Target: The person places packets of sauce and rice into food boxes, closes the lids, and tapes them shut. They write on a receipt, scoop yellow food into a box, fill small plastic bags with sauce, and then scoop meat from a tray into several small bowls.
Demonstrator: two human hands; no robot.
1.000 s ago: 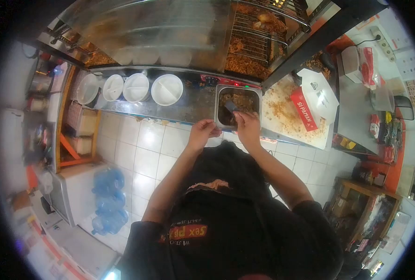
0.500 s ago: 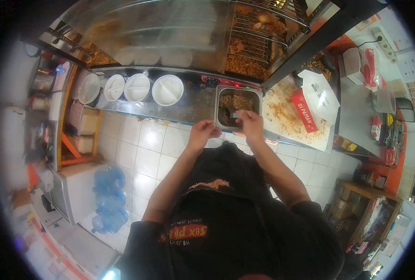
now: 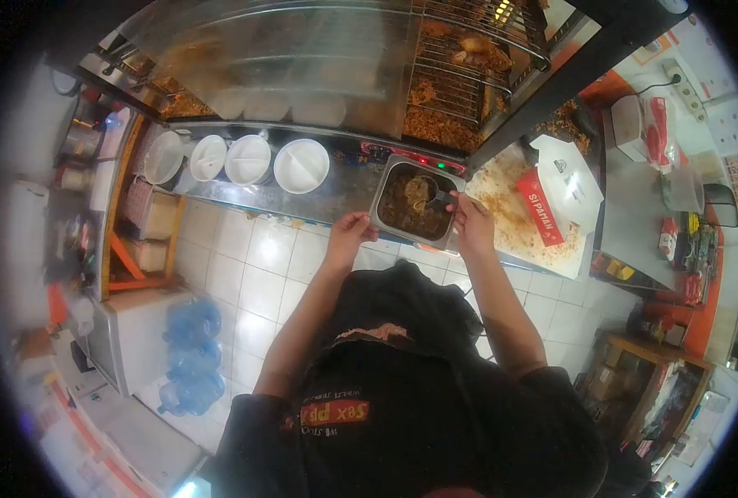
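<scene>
In the head view, a rectangular metal food pan point(image 3: 376, 204) holds a dark brown sauce with pieces in it. My left hand point(image 3: 350, 236) is closed at the pan's lower left corner, its fingers pinching the rim. At the right side of the pan, my right hand point(image 3: 473, 224) is closed around the short handle of a ladle point(image 3: 440, 197). The ladle's bowl sits within the pan, filled with a lighter, chunky portion of the sauce. Part of the handle is hidden by my right fingers.
Several round white divided bowls point(image 3: 302, 165) line the metal counter point(image 3: 348, 178) to the left. A glass food display case point(image 3: 302, 66) stands behind. To the right, an open red and white box point(image 3: 540, 207) lies on a crumb-covered white board point(image 3: 501, 187). Blue water jugs point(image 3: 193, 357) stand on the floor.
The pan has turned slightly and shifted left. My right hand has moved from over the pan to its right side, and the ladle's filled bowl now shows.
</scene>
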